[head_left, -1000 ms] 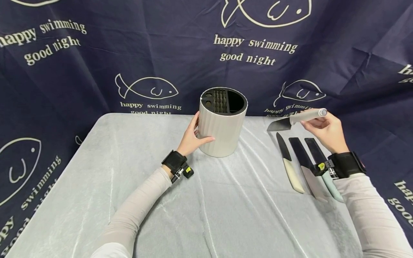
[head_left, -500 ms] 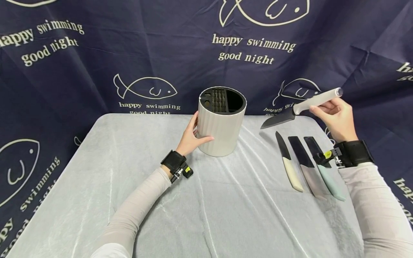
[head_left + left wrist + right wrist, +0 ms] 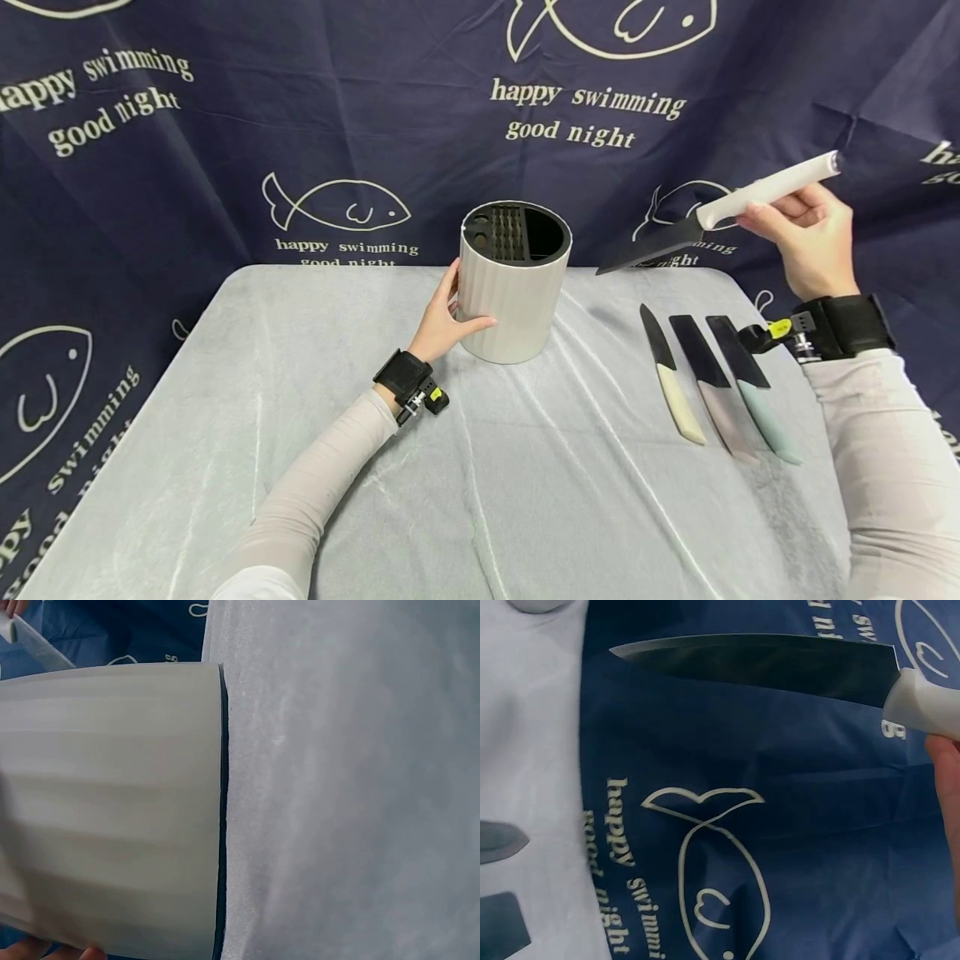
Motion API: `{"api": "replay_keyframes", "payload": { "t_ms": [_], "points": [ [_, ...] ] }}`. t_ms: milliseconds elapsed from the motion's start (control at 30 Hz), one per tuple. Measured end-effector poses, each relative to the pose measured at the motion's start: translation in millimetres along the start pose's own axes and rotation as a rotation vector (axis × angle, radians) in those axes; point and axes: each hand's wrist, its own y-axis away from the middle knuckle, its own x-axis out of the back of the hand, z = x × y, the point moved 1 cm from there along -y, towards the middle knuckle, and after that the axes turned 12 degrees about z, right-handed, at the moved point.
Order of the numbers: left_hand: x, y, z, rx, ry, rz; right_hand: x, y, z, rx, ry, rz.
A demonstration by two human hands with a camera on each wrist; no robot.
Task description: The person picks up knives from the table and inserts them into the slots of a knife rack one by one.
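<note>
My left hand (image 3: 441,323) holds the side of a white ribbed knife block (image 3: 513,308), thumb on the front and fingers behind. The block stands upright on the table; its black top has slots, round holes and one wide compartment. In the left wrist view its wall (image 3: 112,787) fills the left half, with my fingertips at the bottom edge. My right hand (image 3: 816,237) grips the white handle of a kitchen knife (image 3: 723,208) in the air at the right. The dark blade (image 3: 757,667) points left and down towards the block, apart from it.
Three knives lie side by side on the right of the grey cloth-covered table (image 3: 360,533): one cream-handled (image 3: 681,404), one pink-handled (image 3: 726,417), one mint-handled (image 3: 767,421). Behind the table hangs a navy cloth (image 3: 435,100) with fish prints.
My right hand has lifted the knife up and to the right, away from the knives on the table, and its handle end has risen. The left hand has stayed on the knife block.
</note>
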Motion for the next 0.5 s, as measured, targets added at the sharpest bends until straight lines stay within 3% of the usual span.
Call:
{"api": "replay_keyframes", "payload": {
  "t_ms": [233,500],
  "points": [
    [0.0,-11.5,-33.8,-0.018,-0.005,0.021,-12.9,-10.0,-13.4,0.01,-0.046,0.035],
    [-2.4,-10.4,-34.8,-0.013,-0.016,0.022,-22.9,-21.6,-30.9,0.003,-0.139,0.035]
  ]
}}
